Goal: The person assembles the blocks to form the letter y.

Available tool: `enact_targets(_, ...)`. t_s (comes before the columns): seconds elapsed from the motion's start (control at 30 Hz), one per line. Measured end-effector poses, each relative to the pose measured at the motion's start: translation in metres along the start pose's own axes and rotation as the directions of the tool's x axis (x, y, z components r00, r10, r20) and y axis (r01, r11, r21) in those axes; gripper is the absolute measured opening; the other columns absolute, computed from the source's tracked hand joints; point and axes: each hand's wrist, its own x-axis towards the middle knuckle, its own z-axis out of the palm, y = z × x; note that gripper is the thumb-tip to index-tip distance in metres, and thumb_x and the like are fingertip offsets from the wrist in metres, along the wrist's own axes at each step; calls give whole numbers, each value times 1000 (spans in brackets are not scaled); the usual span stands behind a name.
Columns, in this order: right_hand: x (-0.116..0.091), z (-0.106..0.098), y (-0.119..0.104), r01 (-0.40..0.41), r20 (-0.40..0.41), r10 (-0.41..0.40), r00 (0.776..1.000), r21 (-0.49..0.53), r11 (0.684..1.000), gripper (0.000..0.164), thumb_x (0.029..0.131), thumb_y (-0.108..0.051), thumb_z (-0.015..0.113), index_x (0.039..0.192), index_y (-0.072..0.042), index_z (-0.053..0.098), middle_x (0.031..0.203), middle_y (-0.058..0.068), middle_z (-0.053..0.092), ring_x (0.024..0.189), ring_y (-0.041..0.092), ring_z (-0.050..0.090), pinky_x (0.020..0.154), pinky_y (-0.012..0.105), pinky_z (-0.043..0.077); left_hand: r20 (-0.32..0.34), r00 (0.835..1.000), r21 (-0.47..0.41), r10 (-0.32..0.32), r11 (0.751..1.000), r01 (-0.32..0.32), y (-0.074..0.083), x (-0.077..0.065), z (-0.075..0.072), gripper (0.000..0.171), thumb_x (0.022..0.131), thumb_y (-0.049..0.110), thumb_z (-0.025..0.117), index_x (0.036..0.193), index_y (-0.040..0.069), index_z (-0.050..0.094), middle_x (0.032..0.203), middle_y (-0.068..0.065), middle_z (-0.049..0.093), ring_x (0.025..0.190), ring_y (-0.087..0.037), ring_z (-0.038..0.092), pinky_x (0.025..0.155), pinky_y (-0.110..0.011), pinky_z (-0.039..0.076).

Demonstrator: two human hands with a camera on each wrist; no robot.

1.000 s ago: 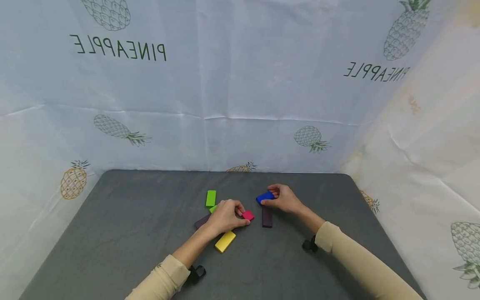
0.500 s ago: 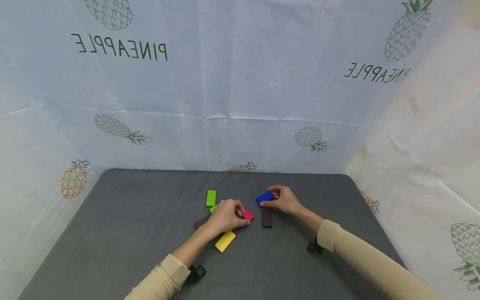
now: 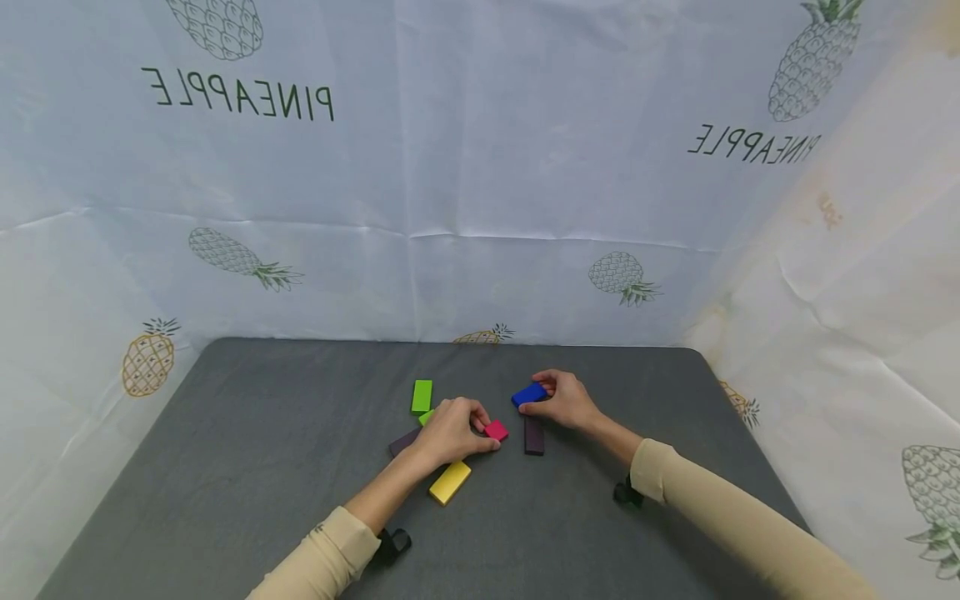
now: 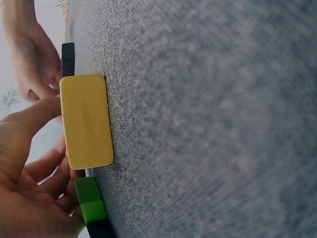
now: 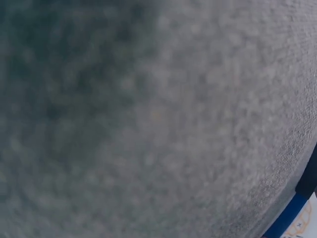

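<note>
In the head view my left hand [image 3: 450, 433] pinches a small pink-red block [image 3: 496, 430] between thumb and fingers, low over the table. Farther back and to the right, my right hand [image 3: 566, 398] grips a blue rectangular block [image 3: 529, 394] by its right part, thumb at the near side. The blue block lies at the far end of a dark purple block [image 3: 534, 436]; both show at the edge of the right wrist view, blue block [image 5: 287, 215] beside dark block [image 5: 308, 178]. A yellow block [image 4: 86, 121] fills the middle of the left wrist view and hides the pink-red one.
Left of the left hand lie a green block [image 3: 422, 397], a second green block [image 3: 426, 417] partly covered by the hand, and another dark block [image 3: 403, 443]. The grey table [image 3: 262, 467] ends at a hanging pineapple-print cloth [image 3: 510, 192].
My right forearm and its wrist camera have shifted slightly to the right, and the blue block has barely moved left. The left hand and the other blocks stay as they were.
</note>
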Motion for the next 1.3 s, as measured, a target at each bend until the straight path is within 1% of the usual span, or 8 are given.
enact_targets(0.27,2,-1,-4,41,2,-41,999,-55,998,64,88,-24,91,140,4,67,136,25,71,122,36,69,109,55,56,-1,1000,-7,5,1000,-5,0,1,0,27,84,26,95,96,9,77,87,1,75,72,-5,60,68,-22,49)
enact_targets(0.43,3,-3,-9,101,34,-99,994,-75,992,63,89,-23,90,141,4,66,138,25,70,124,38,69,109,55,57,2,1000,-10,0,1000,0,0,0,0,28,85,26,95,96,9,77,87,1,75,72,-5,60,68,-22,50)
enact_targets(0.6,4,-3,-15,184,97,-176,980,-90,979,64,90,-22,88,143,4,65,143,25,68,130,41,68,111,56,55,-4,1000,-7,1,1000,-1,-1,0,0,27,85,25,95,96,8,77,86,1,75,71,-5,59,67,-22,49)
enact_targets(0.8,4,-2,-17,264,162,-246,956,-100,959,65,89,-23,87,143,4,64,142,25,68,130,42,66,112,56,54,-19,1000,-17,19,1000,-19,-1,0,1,26,84,23,95,94,8,77,86,0,75,69,-4,59,65,-22,48)
enact_targets(1.17,5,5,-17,314,248,-278,928,-122,942,65,89,-23,88,143,4,64,143,24,67,129,40,68,111,53,56,-18,1000,-16,15,1000,-15,-1,-1,1,26,85,23,95,95,8,76,86,-1,74,68,-4,58,65,-21,47)
enact_targets(1.3,6,6,-16,304,260,-267,928,-113,946,64,89,-22,87,144,3,64,143,23,67,130,39,68,111,53,56,-22,999,-4,26,1000,-26,-1,-2,2,27,85,22,95,96,9,75,85,0,73,68,-4,58,65,-22,47)
